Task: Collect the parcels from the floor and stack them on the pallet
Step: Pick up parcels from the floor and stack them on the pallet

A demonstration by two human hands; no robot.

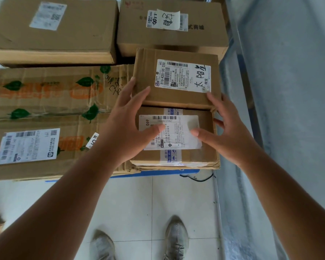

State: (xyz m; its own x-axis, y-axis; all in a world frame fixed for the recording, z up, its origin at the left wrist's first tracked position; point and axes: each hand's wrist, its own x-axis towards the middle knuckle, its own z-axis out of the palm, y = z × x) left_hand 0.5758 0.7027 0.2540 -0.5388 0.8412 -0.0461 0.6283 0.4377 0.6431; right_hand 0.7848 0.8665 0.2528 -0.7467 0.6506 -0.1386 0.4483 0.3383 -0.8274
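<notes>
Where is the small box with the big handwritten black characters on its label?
In the head view, the small box sits right of centre on the stack, just beyond the taped box, with the left hand and right hand at its near corners.

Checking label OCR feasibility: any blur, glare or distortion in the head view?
Head view: light soft and even, no hard shadows; mild glare on the near box's label; the shoes and frame edges blurred; wide-angle bowing of the left boxes; the middle label sharp.
</notes>
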